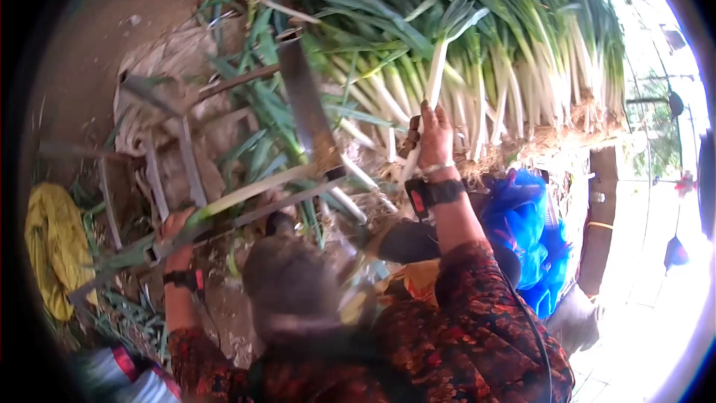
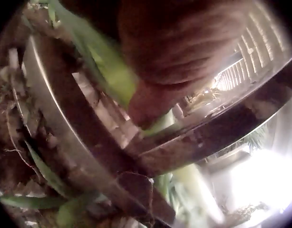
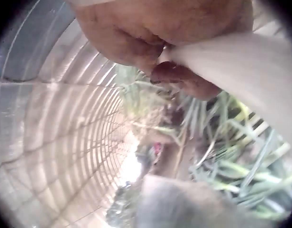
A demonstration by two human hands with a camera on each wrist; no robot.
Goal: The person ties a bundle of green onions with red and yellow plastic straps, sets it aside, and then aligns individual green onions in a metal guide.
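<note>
In the head view my left hand grips the leafy end of a large green onion, which lies slantwise along a metal frame. The left wrist view shows that hand with its fingers curled at the green leaves, close over a frame bar. My right hand holds another green onion by its white stem, leaves pointing away from me. In the right wrist view the white stem runs out from between the fingers of the right hand.
A big pile of green onions lies at the far side, roots toward me. A blue bag sits to the right, a yellow sack at the left. Loose leaves litter the ground around the frame.
</note>
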